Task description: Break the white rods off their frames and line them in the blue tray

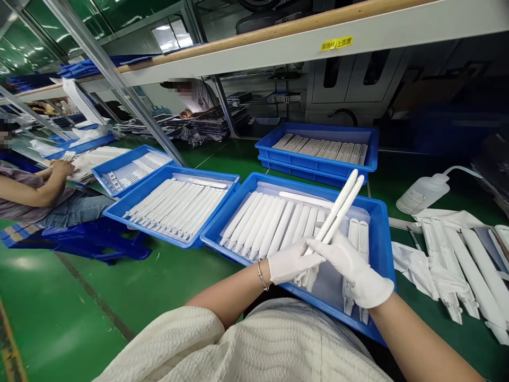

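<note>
Both my hands wear white gloves and meet over the near blue tray [379, 223]. My left hand [292, 261] and my right hand [353, 268] together grip two long white plastic strips [341, 206] that point up and to the right. The lower ends of the strips are hidden between my fingers. Beneath them, a row of several white strips [266, 224] lies side by side in the tray, with a few ribbed white parts [362, 236] at its right end.
A second blue tray [119, 209] of white strips sits to the left, a third [103, 175] behind it, and stacked blue trays [371, 151] farther back. A squeeze bottle [423, 193] and loose white parts [457, 265] lie right. Other people work at left and behind.
</note>
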Action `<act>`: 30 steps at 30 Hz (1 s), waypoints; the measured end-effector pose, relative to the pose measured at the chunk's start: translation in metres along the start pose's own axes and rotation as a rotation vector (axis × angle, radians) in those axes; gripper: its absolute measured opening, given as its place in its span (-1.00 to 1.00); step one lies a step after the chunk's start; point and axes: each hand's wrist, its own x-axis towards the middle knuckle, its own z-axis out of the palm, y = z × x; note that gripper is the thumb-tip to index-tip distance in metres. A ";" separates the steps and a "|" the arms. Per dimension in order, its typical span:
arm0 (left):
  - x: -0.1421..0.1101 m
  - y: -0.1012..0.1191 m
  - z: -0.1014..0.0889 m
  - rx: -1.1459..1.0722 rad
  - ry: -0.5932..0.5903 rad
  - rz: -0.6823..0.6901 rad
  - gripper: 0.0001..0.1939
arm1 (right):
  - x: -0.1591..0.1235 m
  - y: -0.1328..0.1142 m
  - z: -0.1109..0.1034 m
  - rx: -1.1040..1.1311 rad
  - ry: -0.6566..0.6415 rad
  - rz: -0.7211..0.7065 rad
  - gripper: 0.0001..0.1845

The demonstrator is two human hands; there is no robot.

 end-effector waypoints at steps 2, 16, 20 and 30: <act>-0.006 0.001 -0.002 0.007 0.020 -0.037 -0.49 | 0.004 -0.003 -0.004 0.046 0.094 0.052 -0.35; -0.023 -0.013 -0.028 1.058 0.326 -0.037 -0.50 | 0.011 -0.035 -0.064 0.364 0.615 -0.080 -0.32; -0.018 -0.025 -0.041 1.451 0.481 -0.060 -0.47 | 0.004 -0.034 -0.059 0.474 0.573 -0.098 -0.38; -0.016 -0.034 -0.055 1.587 0.650 0.005 -0.45 | -0.006 -0.038 -0.051 0.457 0.452 -0.141 -0.30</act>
